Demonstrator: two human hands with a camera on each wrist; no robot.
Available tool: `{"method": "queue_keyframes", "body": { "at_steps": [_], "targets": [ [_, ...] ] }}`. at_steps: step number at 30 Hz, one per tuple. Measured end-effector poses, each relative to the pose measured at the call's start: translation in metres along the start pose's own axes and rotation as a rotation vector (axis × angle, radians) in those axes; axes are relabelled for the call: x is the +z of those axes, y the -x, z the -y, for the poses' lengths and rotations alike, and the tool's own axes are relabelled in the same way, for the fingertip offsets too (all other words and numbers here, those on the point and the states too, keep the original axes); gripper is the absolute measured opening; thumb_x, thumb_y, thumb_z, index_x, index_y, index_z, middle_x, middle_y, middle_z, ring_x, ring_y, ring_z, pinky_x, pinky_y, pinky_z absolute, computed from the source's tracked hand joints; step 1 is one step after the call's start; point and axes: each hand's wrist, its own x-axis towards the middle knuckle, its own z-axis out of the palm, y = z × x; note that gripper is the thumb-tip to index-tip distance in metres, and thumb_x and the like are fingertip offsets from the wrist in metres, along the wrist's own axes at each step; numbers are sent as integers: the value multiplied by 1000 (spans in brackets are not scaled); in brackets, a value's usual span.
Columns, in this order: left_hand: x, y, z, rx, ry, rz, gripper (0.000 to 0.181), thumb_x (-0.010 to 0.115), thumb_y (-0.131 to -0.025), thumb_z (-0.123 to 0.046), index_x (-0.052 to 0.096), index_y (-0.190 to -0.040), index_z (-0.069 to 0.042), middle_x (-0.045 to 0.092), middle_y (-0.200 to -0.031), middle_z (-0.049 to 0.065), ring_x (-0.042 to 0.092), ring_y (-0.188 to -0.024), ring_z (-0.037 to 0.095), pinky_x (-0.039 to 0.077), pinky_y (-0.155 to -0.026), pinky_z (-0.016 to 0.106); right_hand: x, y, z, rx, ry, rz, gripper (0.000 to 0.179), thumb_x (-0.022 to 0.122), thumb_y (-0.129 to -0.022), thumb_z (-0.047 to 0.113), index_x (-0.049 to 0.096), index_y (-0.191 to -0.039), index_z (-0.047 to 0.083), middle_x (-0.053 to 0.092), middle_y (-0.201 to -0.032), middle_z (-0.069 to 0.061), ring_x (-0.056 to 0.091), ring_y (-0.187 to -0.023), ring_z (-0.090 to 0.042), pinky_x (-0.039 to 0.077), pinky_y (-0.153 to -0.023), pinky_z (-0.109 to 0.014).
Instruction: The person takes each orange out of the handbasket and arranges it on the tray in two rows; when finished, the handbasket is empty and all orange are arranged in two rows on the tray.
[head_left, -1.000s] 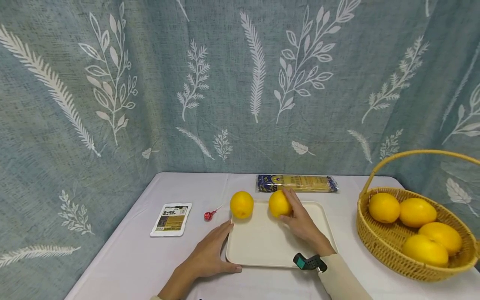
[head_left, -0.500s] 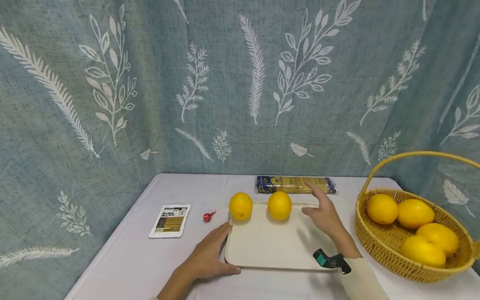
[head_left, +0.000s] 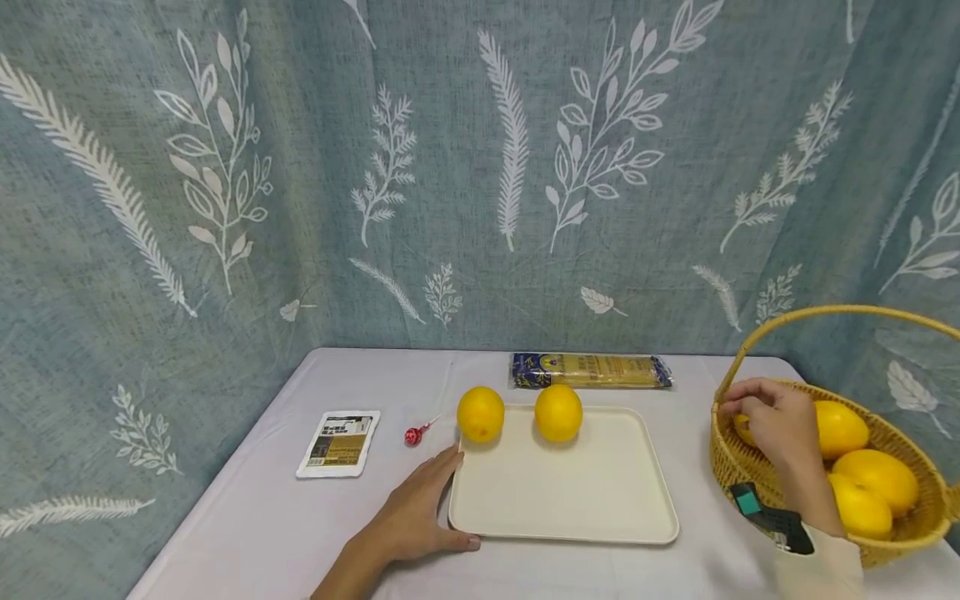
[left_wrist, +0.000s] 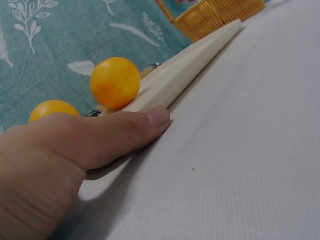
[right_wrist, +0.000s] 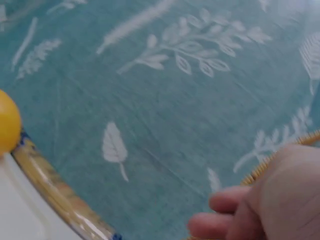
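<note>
My left hand rests beside the cream tray, fingers along its left edge and thumb at its near left corner. In the left wrist view the thumb lies straight against the tray's edge. Two oranges, a left one and a right one, sit along the tray's far side. At the wicker basket, my right hand reaches inside with bent fingers over the leftmost orange, largely covering it. I cannot tell whether the fingers hold that orange.
Several more oranges lie in the basket, under its tall arched handle. A noodle packet lies behind the tray. Left of the tray are a red lollipop and a flat white-edged packet. A patterned curtain hangs behind the table.
My right hand has let go of the right orange on the tray and moved right, into the basket. The left hand has stayed at the tray's edge.
</note>
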Motion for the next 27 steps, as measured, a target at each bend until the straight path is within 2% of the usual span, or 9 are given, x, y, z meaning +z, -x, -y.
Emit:
{"method": "queue_keyframes", "body": {
  "at_steps": [4,7,9,11,17,20,23,26,27],
  "targets": [
    [1,-2,0,0,5,-2,122,87,-64,-66,35,-157,-6,29,-166,11,31,-150,35,30,-120,57,-11,-6,-12,160,23,-107,36,43,-100,10,63,-128,-1,64,-122,-18,58,-100,-20,49,-73,-19],
    [3,-3,0,8,4,-4,122,87,-64,-66,35,-157,-6,29,-166,11,31,-150,34,29,-120,56,-14,-9,-19,264,22,-126,50,42,-99,10,48,-148,0,51,-145,-25,49,-124,-39,48,-97,-39],
    [3,-2,0,9,3,-9,123,87,-63,-66,35,-157,-6,30,-165,11,31,-150,34,30,-120,57,-15,-11,-23,305,18,-106,59,42,-98,11,34,-156,1,39,-156,-28,36,-139,-47,38,-110,-55],
    [3,-1,0,7,0,-11,123,87,-63,-66,36,-156,-5,30,-165,11,31,-149,35,30,-119,57,-15,-13,-26,332,33,-56,66,42,-98,14,22,-160,1,29,-159,-31,25,-142,-53,26,-115,-64],
    [2,1,0,-1,11,-7,122,87,-63,-66,36,-156,-5,30,-166,10,31,-150,34,30,-120,58,-14,-15,-36,290,203,100,75,47,-97,20,12,-158,-5,12,-156,-43,16,-132,-67,20,-103,-74],
    [2,1,-1,-1,15,-3,122,86,-64,-66,35,-156,-5,29,-166,10,30,-150,34,30,-119,58,-13,-15,-37,279,220,124,76,48,-93,15,14,-157,-7,8,-149,-48,19,-122,-69,25,-96,-73],
    [2,1,0,-4,10,-2,122,87,-64,-65,35,-157,-5,29,-166,11,30,-150,34,30,-119,58,-12,-13,-36,281,206,124,76,49,-88,8,19,-157,-7,11,-143,-48,22,-113,-64,30,-85,-67],
    [1,1,0,-4,11,-3,122,87,-64,-65,35,-157,-5,30,-166,11,30,-150,34,30,-120,58,-10,-11,-34,261,178,101,72,48,-85,-1,28,-154,-6,19,-139,-47,32,-109,-59,48,-85,-58],
    [1,1,1,-4,11,-3,122,87,-64,-65,35,-157,-5,30,-166,11,30,-150,34,30,-120,58,-9,-10,-33,258,159,92,70,48,-83,-4,31,-151,-6,22,-138,-47,36,-108,-57,56,-80,-51]
  ]
}}
